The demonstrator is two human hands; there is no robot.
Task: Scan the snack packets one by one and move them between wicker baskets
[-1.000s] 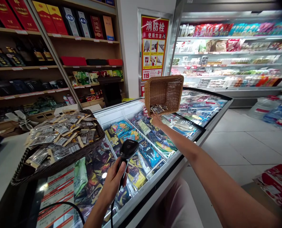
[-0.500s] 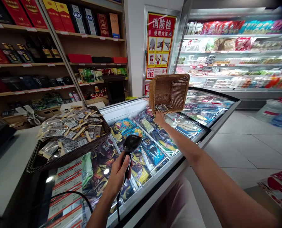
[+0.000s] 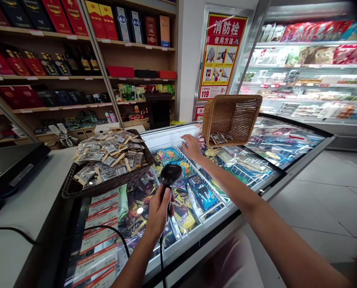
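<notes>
My left hand [image 3: 160,208] is wrapped round the handle of a black barcode scanner [image 3: 170,174], its cord hanging down. Above the freezer, my right hand [image 3: 192,147] reaches forward with its fingers apart and nothing visible in them. Just right of it, a tan wicker basket [image 3: 210,120] lies tipped on its side, with a few small clear packets [image 3: 219,138] inside. On the left, a dark wicker basket [image 3: 106,185] is heaped with many packets [image 3: 109,154] that have wooden sticks or strips.
Below both hands stands a chest freezer [image 3: 196,236] with bagged ice creams [image 3: 181,208] in wire baskets. Price labels [image 3: 97,240] lie at its left end, beside a white counter [image 3: 19,224] bearing a black device [image 3: 16,168]. Shelves [image 3: 136,48] and a refrigerated display [image 3: 310,76] are behind.
My right hand has come out of the tan basket's opening and moved left of it, fingers spread. The view has turned left. My left hand keeps hold of the barcode scanner.
</notes>
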